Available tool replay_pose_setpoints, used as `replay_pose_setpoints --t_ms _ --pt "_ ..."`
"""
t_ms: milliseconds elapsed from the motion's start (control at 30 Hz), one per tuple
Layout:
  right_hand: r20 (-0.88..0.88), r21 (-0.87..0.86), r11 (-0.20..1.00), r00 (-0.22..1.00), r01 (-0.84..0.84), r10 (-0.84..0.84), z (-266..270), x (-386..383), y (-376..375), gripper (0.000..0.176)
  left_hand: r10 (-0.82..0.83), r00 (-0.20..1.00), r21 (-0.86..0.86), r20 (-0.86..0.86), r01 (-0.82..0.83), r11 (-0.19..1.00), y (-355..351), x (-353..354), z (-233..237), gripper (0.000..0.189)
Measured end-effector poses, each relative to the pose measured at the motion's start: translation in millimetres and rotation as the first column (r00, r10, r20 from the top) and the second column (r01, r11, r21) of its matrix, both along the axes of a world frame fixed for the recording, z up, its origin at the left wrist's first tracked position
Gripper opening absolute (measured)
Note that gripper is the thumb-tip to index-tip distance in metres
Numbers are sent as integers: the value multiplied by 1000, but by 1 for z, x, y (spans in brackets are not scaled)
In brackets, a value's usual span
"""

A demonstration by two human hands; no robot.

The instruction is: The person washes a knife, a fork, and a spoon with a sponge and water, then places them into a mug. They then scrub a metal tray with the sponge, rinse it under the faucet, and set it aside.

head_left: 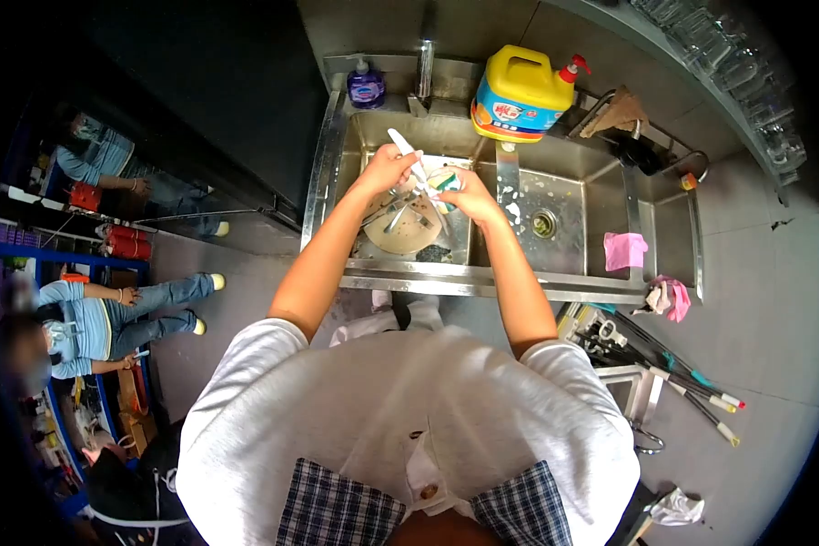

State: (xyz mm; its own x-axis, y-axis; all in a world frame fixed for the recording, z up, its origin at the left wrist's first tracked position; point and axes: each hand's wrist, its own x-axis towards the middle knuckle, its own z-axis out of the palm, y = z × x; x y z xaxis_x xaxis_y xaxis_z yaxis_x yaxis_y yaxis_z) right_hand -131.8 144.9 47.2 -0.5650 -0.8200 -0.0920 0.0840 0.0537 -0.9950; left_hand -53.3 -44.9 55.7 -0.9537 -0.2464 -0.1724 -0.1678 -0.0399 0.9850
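Note:
Over the left sink basin [460,246], my left hand [387,171] is closed around a long, slim white-handled utensil [399,142], which looks like a knife. My right hand [467,195] grips a green and pale sponge [444,181] against the utensil's lower part, just right of my left hand. The sponge and fingers hide some of the utensil. Below both hands, a round beige plate or board [396,238] lies in the basin. Several pieces of metal cutlery [393,218] rest on it.
Behind the basin stand a purple soap bottle [366,88], a faucet [425,68] and a yellow detergent jug [519,96]. A pink cloth [624,251] hangs over the right divider. Poles [682,373] lie at right. Another person [86,318] stands at left by shelves.

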Motion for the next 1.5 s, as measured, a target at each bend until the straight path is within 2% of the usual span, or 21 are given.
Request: replay_pose_setpoints --t_ms 133,233,267,367,400,533,633,767,800,900,933,967,1033,1167,1200,1233,1300,1400,1500 --pt "45 -7 998 997 63 -63 10 -3 4 32 -12 999 -86 -30 9 996 -1 5 3 26" --pt "-139 47 999 990 24 -18 3 4 -7 35 -40 998 -122 -55 33 992 4 8 13 26" --pt "-89 63 998 996 -19 25 1 2 -10 36 -50 996 -137 -68 41 990 5 6 17 26" --pt "-89 59 996 993 -68 73 1 3 -18 34 -32 996 -160 -83 18 987 3 6 25 25" --pt "-22 77 994 996 -82 84 11 9 -18 32 -22 996 -187 -87 5 982 1 6 25 24" --pt "-232 115 991 969 -62 87 6 15 -23 32 46 996 -264 -77 -65 962 -2 6 22 24" --pt "-236 142 981 958 -132 164 -6 10 -16 34 79 991 -260 -108 -105 960 -8 6 21 24" --pt "-65 -15 995 993 -102 101 -4 -2 -11 32 48 993 -189 -109 -68 980 -6 3 22 23" --pt "-41 -55 996 997 -68 66 11 2 -11 33 43 993 -185 -107 -62 981 -2 4 24 23" --pt "26 -112 989 995 -94 97 12 -3 -11 33 2 996 -166 -89 -17 986 0 5 29 26" --pt "141 -51 995 986 -84 91 10 -8 -8 32 -1 995 -149 -96 -14 989 -4 6 28 25" --pt "289 -112 994 956 -9 41 8 -11 -6 30 -3 995 -131 -103 -11 991 -8 6 27 25" --pt "567 -189 968 823 162 -27 2 -14 -6 24 -8 994 -109 -109 -4 994 -14 4 23 25" --pt "618 -276 949 784 154 53 -14 -10 -15 25 -23 994 -112 -107 11 994 -16 6 24 25" --pt "538 -235 966 842 105 39 -12 -5 -18 30 -28 994 -114 -110 15 993 -14 5 26 24" --pt "372 -205 977 928 62 19 -7 4 -21 35 -18 995 -122 -102 5 993 -12 5 27 24" --pt "134 -118 993 990 -15 31 -9 6 -27 41 4 996 -135 -85 -16 991 -9 6 28 24" --pt "28 -86 993 996 -82 85 -1 12 -32 45 88 990 -163 -111 -105 981 -12 7 26 25" --pt "43 -70 985 986 -156 159 17 16 -30 45 108 988 -161 -106 -124 979 -19 5 22 25"
